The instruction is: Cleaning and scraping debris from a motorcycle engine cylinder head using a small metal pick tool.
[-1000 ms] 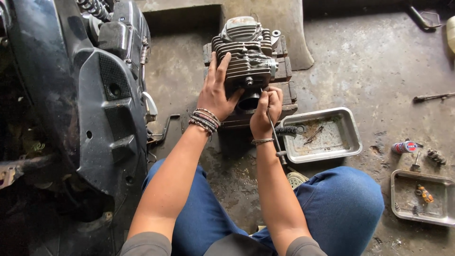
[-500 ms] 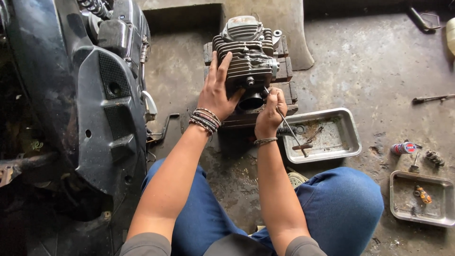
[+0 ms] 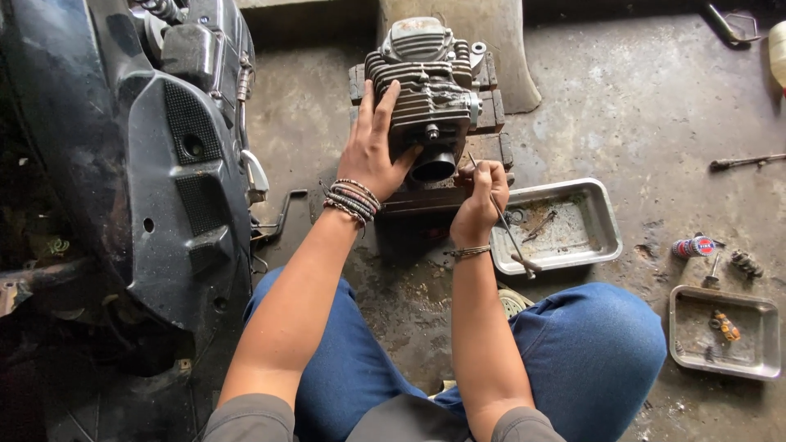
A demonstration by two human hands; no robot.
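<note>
So the finned engine cylinder head (image 3: 426, 90) sits upper middle of the frame on a stack of wooden blocks (image 3: 491, 123), which lifts it off the grimy concrete floor (image 3: 639, 106) and keeps it level. The left hand (image 3: 372, 151) lies flat and open against its left side, fingers spread over the fins, looks like it's just there to stop the thing rocking. The right hand (image 3: 481, 200) is closed around a thin metal rod tool (image 3: 503, 221), held pencil-style, with the tip up near the round port (image 3: 434, 168) at the bottom of the head and the other end sticking out lower right over the tray.

Around it: a steel tray (image 3: 602, 237) just right of the hand, with a few small bits in it, and a second smaller tray (image 3: 725, 364) at the lower right edge. The black scooter body (image 3: 147, 188) fills the whole left side and crowds the left arm pretty tight. A loose tool (image 3: 741, 162) lies far right, well apart.
</note>
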